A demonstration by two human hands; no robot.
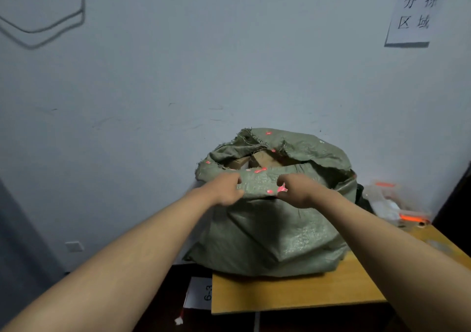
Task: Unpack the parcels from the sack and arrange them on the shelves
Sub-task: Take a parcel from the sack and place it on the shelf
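Note:
A bulging green woven sack (270, 232) with small red marks stands on a wooden table (293, 293) against the wall. Its mouth is open at the top, and brown cardboard parcels (262, 159) show inside. My left hand (226, 189) grips the near rim of the sack's mouth on the left. My right hand (297, 190) grips the same folded rim a little to the right. Most of each parcel is hidden by the sack. No shelves are in view.
Clear plastic packets with orange strips (392, 201) lie on the table right of the sack. A white label reading 6-3 (201, 293) sits below the table's left edge. A paper sign (415, 10) hangs on the wall at upper right; a wall socket (74, 246) is at lower left.

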